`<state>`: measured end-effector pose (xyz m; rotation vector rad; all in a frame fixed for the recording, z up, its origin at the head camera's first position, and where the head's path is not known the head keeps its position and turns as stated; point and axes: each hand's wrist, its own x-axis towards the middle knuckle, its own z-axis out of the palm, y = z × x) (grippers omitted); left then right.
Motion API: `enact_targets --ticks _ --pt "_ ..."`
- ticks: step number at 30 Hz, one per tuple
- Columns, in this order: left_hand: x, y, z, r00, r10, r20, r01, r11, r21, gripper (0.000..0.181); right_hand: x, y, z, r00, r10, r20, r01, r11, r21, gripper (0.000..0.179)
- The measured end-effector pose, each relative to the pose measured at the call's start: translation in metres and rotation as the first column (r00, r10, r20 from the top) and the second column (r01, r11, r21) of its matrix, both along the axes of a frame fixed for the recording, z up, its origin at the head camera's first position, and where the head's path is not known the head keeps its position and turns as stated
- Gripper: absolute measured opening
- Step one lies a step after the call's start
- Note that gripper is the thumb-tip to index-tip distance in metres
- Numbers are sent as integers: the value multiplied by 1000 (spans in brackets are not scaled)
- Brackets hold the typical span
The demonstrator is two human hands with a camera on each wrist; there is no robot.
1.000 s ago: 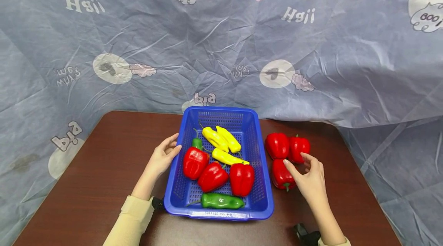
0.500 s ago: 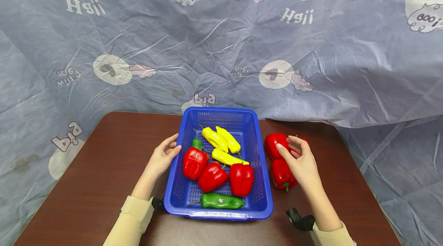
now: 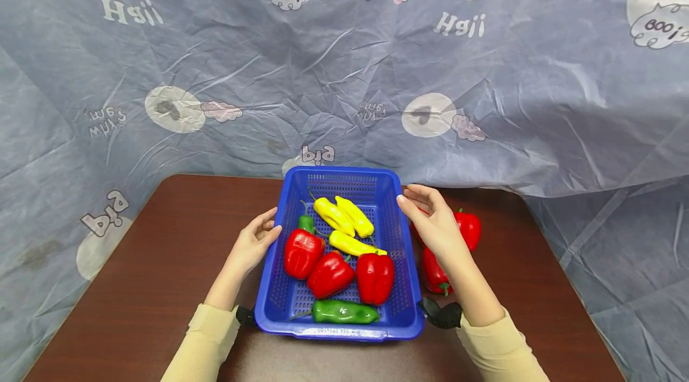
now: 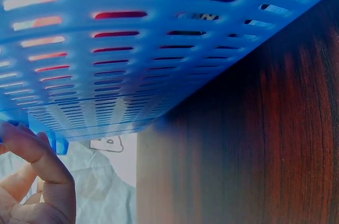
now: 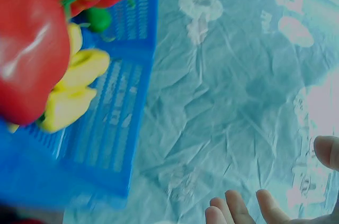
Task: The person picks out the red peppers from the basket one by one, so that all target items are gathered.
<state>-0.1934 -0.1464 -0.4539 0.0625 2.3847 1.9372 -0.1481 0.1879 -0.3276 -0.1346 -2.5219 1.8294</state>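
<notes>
A blue plastic basket [image 3: 344,334] stands mid-table. Inside it lie three red bell peppers [image 3: 375,279], three yellow peppers [image 3: 352,244] and a long green pepper [image 3: 345,312] at the near end. Another green pepper [image 3: 306,223] is partly covered by a red one. My left hand [image 3: 255,241] holds the basket's left rim with bent fingers; the left wrist view shows them at the blue edge. By the right rim, my right hand [image 3: 433,220] has its fingers apart and nothing between them. Whether its thumb touches the rim I cannot tell.
Red bell peppers [image 3: 469,230] sit on the brown table [image 3: 134,286] right of the basket, partly hidden by my right hand and forearm. A grey-blue printed cloth [image 3: 242,53] hangs behind the table. Black straps [image 3: 441,314] circle both wrists.
My right hand has moved left from above the loose red bell peppers to the basket's right rim. The left hand and the basket have stayed in place.
</notes>
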Motion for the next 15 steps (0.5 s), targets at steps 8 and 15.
enact_targets --ticks 8,15 --pt "0 1 1 1000 5 13 -5 1000 4 53 -11 -31 5 995 98 20 -98 995 -6 53" --pt "1 1 2 1000 11 17 -11 1000 -2 53 -19 -53 7 986 163 44 -162 987 -11 55"
